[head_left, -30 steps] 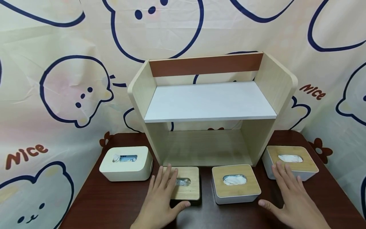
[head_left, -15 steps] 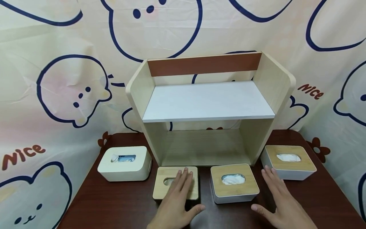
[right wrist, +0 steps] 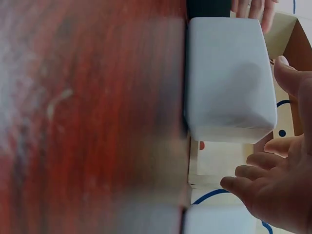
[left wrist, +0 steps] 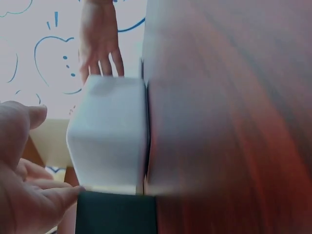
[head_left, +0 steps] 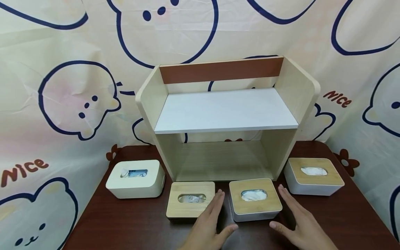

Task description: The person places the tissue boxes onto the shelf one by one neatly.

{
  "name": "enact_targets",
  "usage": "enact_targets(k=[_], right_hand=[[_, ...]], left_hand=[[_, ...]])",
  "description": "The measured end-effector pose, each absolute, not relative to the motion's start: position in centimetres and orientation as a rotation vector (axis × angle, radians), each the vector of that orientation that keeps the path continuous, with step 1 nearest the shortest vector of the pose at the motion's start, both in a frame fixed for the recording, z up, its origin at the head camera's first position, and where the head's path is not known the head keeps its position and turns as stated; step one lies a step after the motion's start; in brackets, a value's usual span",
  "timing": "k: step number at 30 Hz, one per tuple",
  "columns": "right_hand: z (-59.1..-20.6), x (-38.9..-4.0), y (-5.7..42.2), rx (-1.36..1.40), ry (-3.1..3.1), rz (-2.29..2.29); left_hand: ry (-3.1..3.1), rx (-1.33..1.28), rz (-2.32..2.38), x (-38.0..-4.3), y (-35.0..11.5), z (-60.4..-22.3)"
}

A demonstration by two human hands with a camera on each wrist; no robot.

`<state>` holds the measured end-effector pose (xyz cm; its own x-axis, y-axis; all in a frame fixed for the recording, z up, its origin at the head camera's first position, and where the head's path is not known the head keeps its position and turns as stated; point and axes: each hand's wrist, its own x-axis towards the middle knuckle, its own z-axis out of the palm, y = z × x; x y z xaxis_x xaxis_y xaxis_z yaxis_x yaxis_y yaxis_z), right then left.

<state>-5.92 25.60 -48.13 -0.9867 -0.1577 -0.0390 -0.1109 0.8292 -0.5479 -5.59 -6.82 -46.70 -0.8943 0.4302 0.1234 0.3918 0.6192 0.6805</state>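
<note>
Nothing gripped, fingers extended: left hand [head_left: 210, 225] and right hand [head_left: 303, 225] flank the wood-topped white tissue box [head_left: 256, 207], sitting in front of the shelf unit [head_left: 228, 111]! Danger: that gap beside the dark-based box [head_left: 187, 209] looks tight, so the left hand could knock it askew, or smooth sides might slip from an uneven squeeze. Below, dark reddish-brown table [head_left: 125, 222]; behind, pale cloth [head_left: 75, 156] printed with cartoon animals
</note>
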Motion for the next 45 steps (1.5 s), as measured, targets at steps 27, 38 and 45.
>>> enact_targets(k=[27, 38, 45], right_hand=[[-50.5, -6.3, 24.6, -0.077, 2.848, -1.463], [-49.3, -5.6, 23.8, -0.016, 2.974, -1.428], [-49.0, -5.5, 23.8, 0.004, 3.002, -1.416]], left_hand=[[2.852, 0.55, 1.535, -5.8, -2.5, -49.0], [2.883, 0.585, 1.508, -6.1, -2.0, -48.9], [2.918, 0.618, 1.515, -6.2, -1.9, -48.7]])
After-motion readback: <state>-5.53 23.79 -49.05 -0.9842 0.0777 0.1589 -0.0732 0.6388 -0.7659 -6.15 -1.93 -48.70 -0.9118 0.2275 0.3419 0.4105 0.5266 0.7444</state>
